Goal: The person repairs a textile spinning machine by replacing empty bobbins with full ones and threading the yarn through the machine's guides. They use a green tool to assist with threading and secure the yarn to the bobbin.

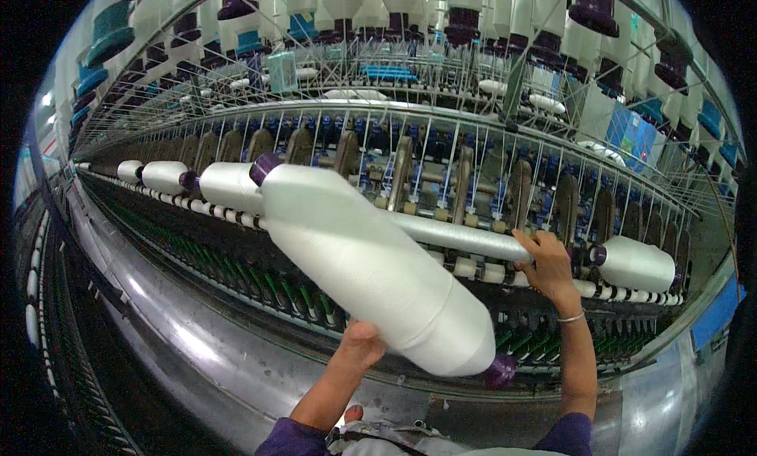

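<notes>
A large white yarn bobbin (378, 270) with purple tube ends slants across the middle, from upper left to lower right. My left hand (363, 342) holds it at its lower left side, thumb showing and the other fingers hidden behind it. Behind the bobbin, a slim silvery-white roller (465, 239) lies along the machine, its left part covered. My right hand (548, 263), with a bracelet at the wrist, grips the right end of this roller, fingers bent over its top.
Several full white bobbins (164, 177) sit along the machine row at left; another full bobbin (637, 264) is at right. Below them runs a line of green spindles (272, 286) above a metal panel (185, 338). Purple- and teal-ended yarn packages (110, 34) hang overhead among thin rods.
</notes>
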Available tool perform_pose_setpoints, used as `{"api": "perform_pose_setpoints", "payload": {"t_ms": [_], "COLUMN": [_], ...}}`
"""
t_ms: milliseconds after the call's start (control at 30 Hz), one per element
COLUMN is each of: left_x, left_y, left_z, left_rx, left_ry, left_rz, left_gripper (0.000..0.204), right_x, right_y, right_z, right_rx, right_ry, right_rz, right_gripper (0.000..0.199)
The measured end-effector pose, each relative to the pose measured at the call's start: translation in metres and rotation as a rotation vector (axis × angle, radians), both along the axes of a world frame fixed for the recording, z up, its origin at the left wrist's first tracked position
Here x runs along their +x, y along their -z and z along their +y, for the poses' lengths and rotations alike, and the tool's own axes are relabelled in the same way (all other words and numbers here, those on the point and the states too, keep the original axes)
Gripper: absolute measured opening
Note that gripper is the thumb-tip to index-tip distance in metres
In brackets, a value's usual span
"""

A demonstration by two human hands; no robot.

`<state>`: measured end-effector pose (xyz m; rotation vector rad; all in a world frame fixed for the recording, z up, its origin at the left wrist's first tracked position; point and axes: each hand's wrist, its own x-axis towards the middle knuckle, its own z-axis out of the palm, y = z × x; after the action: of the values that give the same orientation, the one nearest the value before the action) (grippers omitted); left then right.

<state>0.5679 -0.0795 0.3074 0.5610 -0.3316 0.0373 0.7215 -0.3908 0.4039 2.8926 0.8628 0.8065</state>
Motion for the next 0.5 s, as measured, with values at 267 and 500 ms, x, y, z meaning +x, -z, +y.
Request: {"api": "perform_pose_setpoints", "payload": {"t_ms": [267, 500], "left_x": [0.024, 0.069], "left_y": [-0.067, -0.165], "left_z": [0.035, 0.114], "left_rx": [0.325, 1.024], "left_ry": [-0.066, -0.456], "left_rz": [-0.045, -0.493], "left_gripper": [0.084, 0.091], "right_x": [-0.109, -0.089], "right_y": [0.045, 0.085], "right_z": [0.089, 0.221], "right_rx": [0.725, 1.359], "right_ry": [-0.494, -0.684], "right_rz": [0.863, 0.965], "right_gripper": [0.118, 0.074]}}
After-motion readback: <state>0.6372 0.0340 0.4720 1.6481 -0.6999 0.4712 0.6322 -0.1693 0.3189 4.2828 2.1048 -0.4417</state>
